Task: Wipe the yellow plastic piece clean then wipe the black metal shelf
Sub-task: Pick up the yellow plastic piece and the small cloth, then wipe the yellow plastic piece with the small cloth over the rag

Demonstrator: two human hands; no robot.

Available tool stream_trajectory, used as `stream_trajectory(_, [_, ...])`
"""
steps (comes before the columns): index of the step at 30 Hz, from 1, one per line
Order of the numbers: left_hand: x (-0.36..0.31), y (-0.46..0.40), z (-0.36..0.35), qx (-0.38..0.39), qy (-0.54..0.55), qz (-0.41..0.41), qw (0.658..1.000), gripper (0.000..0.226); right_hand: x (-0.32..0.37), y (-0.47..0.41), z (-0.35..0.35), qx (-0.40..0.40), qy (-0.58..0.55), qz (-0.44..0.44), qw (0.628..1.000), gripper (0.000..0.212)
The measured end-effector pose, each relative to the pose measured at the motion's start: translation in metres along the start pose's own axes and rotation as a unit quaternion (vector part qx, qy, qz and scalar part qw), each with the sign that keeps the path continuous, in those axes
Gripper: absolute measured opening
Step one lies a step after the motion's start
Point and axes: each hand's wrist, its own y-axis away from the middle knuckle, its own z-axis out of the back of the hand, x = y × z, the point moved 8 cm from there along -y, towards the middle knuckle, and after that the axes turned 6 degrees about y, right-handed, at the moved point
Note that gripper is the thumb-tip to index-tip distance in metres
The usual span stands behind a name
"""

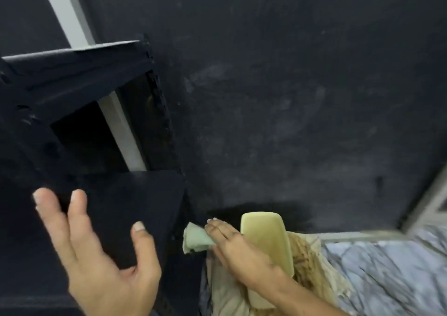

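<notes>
Two hands in view: left hand (96, 250) spread wide, nothing in it; right hand (238, 250) pressed down on a cloth. One pale green cloth (197, 238), bunched at the shelf's right edge. One yellow plastic piece (266, 240), long and rounded, touching the right hand. One black metal shelf (96, 93), two tiers counted. One stained beige rag (307, 267) under the yellow piece. One white upright strip (65, 10) behind the shelf. One dark wall (290, 73).

A dark, scuffed wall (290, 85) fills most of the view; a pale strip (70, 17) runs down it at left; grey marbled floor (391, 272) shows lower right, edged by a pale frame (425, 209).
</notes>
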Motion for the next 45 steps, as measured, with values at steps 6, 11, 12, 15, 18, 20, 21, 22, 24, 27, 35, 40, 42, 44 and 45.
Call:
stream_trajectory(6, [0.031, 0.078, -0.057, 0.199, 0.038, 0.077, 0.976, 0.072, -0.08, 0.096, 0.031, 0.038, 0.066, -0.129, 0.989, 0.056])
stream_trajectory(11, [0.085, 0.182, -0.166, 0.549, -0.028, 0.21, 0.808, 0.064, -0.153, 0.164, 0.038, 0.043, 0.041, -0.276, 0.959, 0.049])
stream_trajectory(12, [0.091, 0.2, -0.187, 0.599, -0.034, 0.208, 0.772, 0.062, -0.166, 0.174, 0.035, 0.042, 0.037, -0.294, 0.954, 0.048])
stream_trajectory(15, [0.101, 0.248, -0.243, 0.703, -0.062, 0.204, 0.678, 0.058, -0.194, 0.194, 0.018, 0.055, 0.024, -0.324, 0.944, 0.071])
stream_trajectory(18, [0.107, 0.281, -0.29, 0.738, -0.072, 0.232, 0.63, 0.064, -0.215, 0.203, -0.002, 0.067, 0.018, -0.344, 0.936, 0.061])
stream_trajectory(20, [0.108, 0.3, -0.314, 0.75, -0.071, 0.243, 0.611, 0.071, -0.229, 0.207, -0.016, 0.051, 0.006, -0.35, 0.936, 0.045])
stream_trajectory(21, [0.108, 0.31, -0.324, 0.756, -0.075, 0.245, 0.602, 0.073, -0.235, 0.209, -0.021, 0.044, -0.003, -0.356, 0.934, 0.043])
stream_trajectory(22, [0.108, 0.319, -0.333, 0.762, -0.079, 0.244, 0.594, 0.073, -0.241, 0.211, -0.028, 0.044, -0.008, -0.363, 0.931, 0.043])
stream_trajectory(24, [0.111, 0.335, -0.349, 0.772, -0.088, 0.236, 0.584, 0.067, -0.251, 0.216, -0.039, 0.046, -0.011, -0.369, 0.928, 0.044])
stream_trajectory(27, [0.119, 0.356, -0.363, 0.776, -0.107, 0.214, 0.584, 0.059, -0.265, 0.225, -0.049, 0.041, -0.024, -0.375, 0.926, 0.043])
stream_trajectory(35, [0.124, 0.369, -0.367, 0.764, -0.138, 0.186, 0.602, 0.062, -0.281, 0.228, -0.07, 0.027, -0.047, -0.374, 0.926, 0.047])
stream_trajectory(40, [0.134, 0.349, -0.354, 0.745, -0.126, 0.232, 0.613, 0.054, -0.279, 0.222, -0.08, 0.023, -0.072, -0.361, 0.929, 0.039])
stream_trajectory(42, [0.148, 0.334, -0.344, 0.719, -0.109, 0.269, 0.631, 0.054, -0.278, 0.222, -0.085, 0.024, -0.066, -0.362, 0.93, 0.039])
stream_trajectory(44, [0.166, 0.317, -0.331, 0.691, -0.096, 0.291, 0.655, 0.054, -0.276, 0.22, -0.09, 0.023, -0.063, -0.363, 0.93, 0.041])
stream_trajectory(45, [0.174, 0.308, -0.323, 0.677, -0.083, 0.299, 0.667, 0.052, -0.275, 0.219, -0.092, 0.022, -0.066, -0.36, 0.93, 0.042])
